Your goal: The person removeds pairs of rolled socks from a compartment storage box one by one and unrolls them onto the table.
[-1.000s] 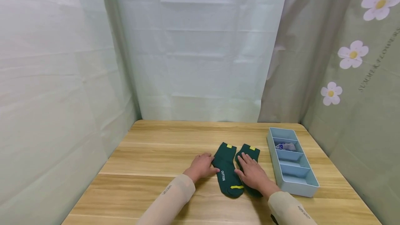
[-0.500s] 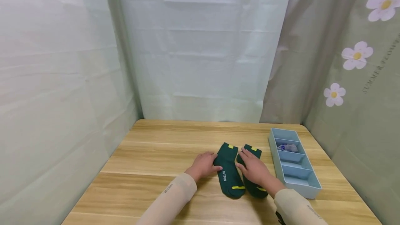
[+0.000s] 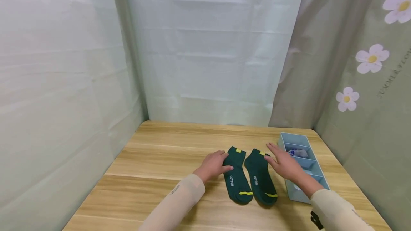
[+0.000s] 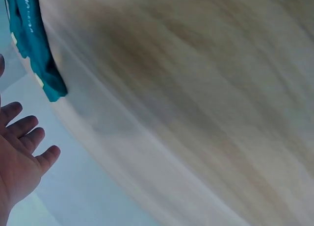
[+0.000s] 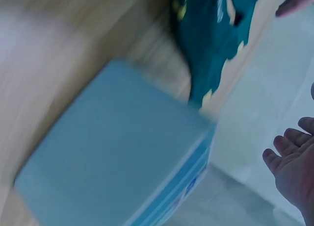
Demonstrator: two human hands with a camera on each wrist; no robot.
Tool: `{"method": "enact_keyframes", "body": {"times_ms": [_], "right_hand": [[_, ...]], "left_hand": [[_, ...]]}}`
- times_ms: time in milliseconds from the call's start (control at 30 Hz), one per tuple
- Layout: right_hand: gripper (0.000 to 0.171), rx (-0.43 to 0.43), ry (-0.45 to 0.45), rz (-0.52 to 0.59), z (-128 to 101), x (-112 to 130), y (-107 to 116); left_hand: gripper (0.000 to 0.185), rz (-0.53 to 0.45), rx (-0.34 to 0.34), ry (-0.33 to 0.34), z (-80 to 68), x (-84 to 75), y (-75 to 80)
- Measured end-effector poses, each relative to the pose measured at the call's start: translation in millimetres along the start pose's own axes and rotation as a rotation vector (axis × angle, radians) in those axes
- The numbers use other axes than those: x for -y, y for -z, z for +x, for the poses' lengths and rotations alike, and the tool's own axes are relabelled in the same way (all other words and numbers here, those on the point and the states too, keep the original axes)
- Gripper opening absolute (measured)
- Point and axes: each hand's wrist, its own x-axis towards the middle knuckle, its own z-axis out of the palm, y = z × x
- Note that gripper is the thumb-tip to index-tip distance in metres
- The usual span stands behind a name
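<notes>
Two dark green socks lie flat side by side on the table, cuffs away from me, with yellow marks and the word COTTON on each. My left hand is at the upper left edge of the left sock, fingers loosely extended. Over the gap between the right sock and the blue divided box hovers my right hand, its fingers spread and holding nothing. Part of the box is hidden behind that hand. In the right wrist view the box's end wall looms close.
A small clear packet with blue print lies in one compartment of the box. The wooden table runs up to pale cloth walls at the back and sides.
My right hand has lifted off the right sock and moved right toward the box, uncovering the sock's lettering. My left hand has stayed by the left sock. The head view has shifted slightly.
</notes>
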Motion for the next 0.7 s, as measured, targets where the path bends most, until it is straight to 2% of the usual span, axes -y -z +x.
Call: {"method": "enact_keyframes", "body": {"times_ms": [133, 300, 533, 700], "right_hand": [[0.061, 0.003, -0.054, -0.008, -4.4, -17.5, 19.7], [0.061, -0.011, -0.103, -0.001, -9.1, -40.9, 40.3], [0.061, -0.038, -0.147, -0.030, -9.7, -76.8, 56.3], [0.061, -0.032, -0.154, -0.042, -12.0, -97.1, 66.1]], "left_hand": [[0.065, -0.014, -0.011, -0.021, 3.0, -9.2, 3.8], [0.066, -0.026, -0.020, -0.085, 7.7, -26.9, 7.3], [0.069, -0.081, -0.004, -0.134, 12.4, -61.1, 15.3], [0.070, -0.099, 0.002, -0.166, 20.3, -89.1, 12.7]]}}
